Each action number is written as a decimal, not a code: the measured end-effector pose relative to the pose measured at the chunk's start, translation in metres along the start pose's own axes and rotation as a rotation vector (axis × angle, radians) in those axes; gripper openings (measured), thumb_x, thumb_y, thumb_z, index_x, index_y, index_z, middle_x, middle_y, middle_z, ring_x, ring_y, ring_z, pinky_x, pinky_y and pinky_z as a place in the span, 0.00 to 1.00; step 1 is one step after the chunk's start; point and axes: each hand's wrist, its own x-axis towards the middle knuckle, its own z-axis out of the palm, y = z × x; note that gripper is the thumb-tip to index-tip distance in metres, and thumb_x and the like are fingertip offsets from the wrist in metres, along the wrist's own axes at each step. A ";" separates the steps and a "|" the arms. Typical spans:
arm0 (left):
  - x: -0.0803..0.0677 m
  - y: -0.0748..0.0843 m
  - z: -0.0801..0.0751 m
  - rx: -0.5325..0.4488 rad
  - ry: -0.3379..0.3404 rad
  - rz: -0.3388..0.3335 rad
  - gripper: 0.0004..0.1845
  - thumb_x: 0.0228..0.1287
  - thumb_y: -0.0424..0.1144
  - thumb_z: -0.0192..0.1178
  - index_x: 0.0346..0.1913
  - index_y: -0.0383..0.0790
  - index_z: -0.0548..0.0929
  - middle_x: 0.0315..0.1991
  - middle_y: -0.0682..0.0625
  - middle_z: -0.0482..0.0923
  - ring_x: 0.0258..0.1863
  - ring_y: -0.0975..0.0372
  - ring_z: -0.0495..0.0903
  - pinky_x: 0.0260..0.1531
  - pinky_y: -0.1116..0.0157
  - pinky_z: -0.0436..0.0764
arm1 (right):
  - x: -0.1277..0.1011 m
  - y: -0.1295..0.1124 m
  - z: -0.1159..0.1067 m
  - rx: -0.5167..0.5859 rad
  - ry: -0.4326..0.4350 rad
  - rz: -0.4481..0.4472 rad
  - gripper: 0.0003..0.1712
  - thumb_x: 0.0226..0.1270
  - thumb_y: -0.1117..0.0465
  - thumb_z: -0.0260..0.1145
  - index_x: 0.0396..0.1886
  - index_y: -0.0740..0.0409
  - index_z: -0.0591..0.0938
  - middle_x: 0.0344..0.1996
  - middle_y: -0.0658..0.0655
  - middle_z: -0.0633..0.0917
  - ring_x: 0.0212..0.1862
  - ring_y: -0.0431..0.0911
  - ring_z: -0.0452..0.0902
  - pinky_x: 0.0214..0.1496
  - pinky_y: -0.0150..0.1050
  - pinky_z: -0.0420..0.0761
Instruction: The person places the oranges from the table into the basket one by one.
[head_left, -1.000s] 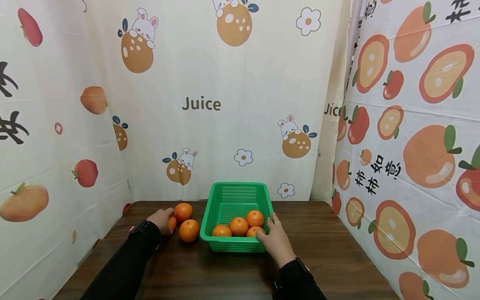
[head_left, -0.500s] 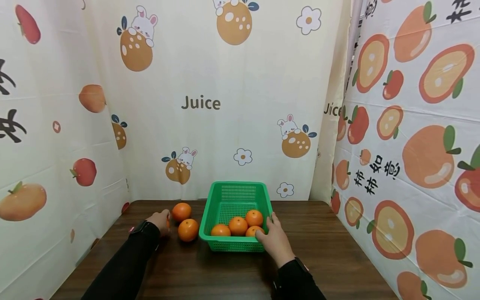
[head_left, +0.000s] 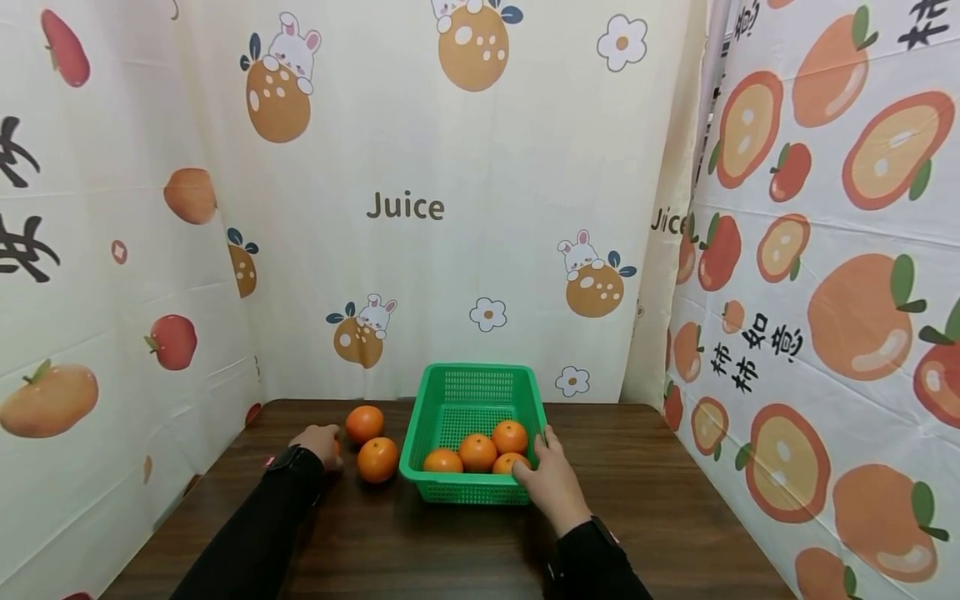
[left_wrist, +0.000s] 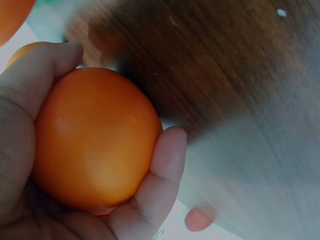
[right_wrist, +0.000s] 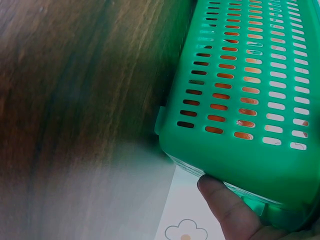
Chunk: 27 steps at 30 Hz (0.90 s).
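Dark wooden table (head_left: 660,500), fruit-print curtains (head_left: 450,208) on 3 sides, left hand (head_left: 318,440) curled around an orange (left_wrist: 95,140) at table's left, right hand (head_left: 551,479) gripping green basket (head_left: 468,392) rim, 4 oranges (head_left: 477,451) inside, 2 loose oranges (head_left: 377,458) beside it

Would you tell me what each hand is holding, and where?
Left hand grips an orange around its body; right hand holds the green basket at its near right corner.

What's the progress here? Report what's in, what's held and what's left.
Done: four oranges lie in the green basket. In hand: the left hand has its grip round one orange, low by the table; the right hand holds the basket's corner. Left: two oranges on the table.
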 end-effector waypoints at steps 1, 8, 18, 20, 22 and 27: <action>-0.001 0.001 0.000 0.004 0.001 0.001 0.34 0.51 0.40 0.77 0.62 0.33 0.81 0.44 0.35 0.82 0.41 0.48 0.79 0.41 0.49 0.81 | 0.000 0.000 0.000 0.001 -0.002 0.003 0.44 0.72 0.52 0.64 0.82 0.67 0.65 0.88 0.61 0.52 0.83 0.66 0.57 0.79 0.67 0.64; -0.007 0.006 -0.002 -0.004 -0.013 -0.003 0.23 0.50 0.39 0.76 0.49 0.38 0.82 0.38 0.39 0.78 0.37 0.50 0.75 0.36 0.52 0.77 | -0.001 0.001 0.001 0.005 -0.005 0.010 0.44 0.72 0.52 0.65 0.82 0.67 0.65 0.88 0.61 0.51 0.83 0.66 0.57 0.78 0.67 0.65; -0.004 0.002 0.002 0.011 -0.026 0.027 0.23 0.52 0.40 0.77 0.51 0.39 0.83 0.38 0.42 0.79 0.35 0.52 0.76 0.36 0.54 0.77 | 0.003 0.003 0.001 0.013 0.001 0.009 0.44 0.72 0.51 0.64 0.82 0.67 0.64 0.88 0.59 0.51 0.83 0.65 0.57 0.79 0.67 0.64; -0.007 0.001 0.000 0.006 -0.020 0.043 0.23 0.52 0.40 0.77 0.51 0.38 0.83 0.38 0.42 0.79 0.35 0.52 0.75 0.35 0.54 0.77 | 0.003 0.004 0.001 0.012 0.000 0.005 0.45 0.71 0.51 0.63 0.82 0.67 0.64 0.88 0.60 0.51 0.83 0.65 0.57 0.79 0.67 0.65; -0.009 -0.001 -0.001 0.002 0.005 0.068 0.21 0.50 0.40 0.77 0.47 0.40 0.83 0.36 0.43 0.79 0.33 0.53 0.75 0.34 0.56 0.76 | 0.002 0.004 0.002 0.007 0.003 -0.001 0.45 0.71 0.52 0.63 0.82 0.67 0.64 0.88 0.60 0.51 0.83 0.65 0.57 0.78 0.66 0.66; -0.005 -0.012 -0.002 0.002 0.073 0.103 0.18 0.48 0.40 0.78 0.41 0.42 0.83 0.32 0.45 0.78 0.30 0.54 0.75 0.29 0.58 0.73 | 0.001 0.005 0.001 0.004 0.007 -0.019 0.45 0.71 0.53 0.63 0.82 0.69 0.64 0.88 0.61 0.51 0.82 0.65 0.59 0.75 0.62 0.70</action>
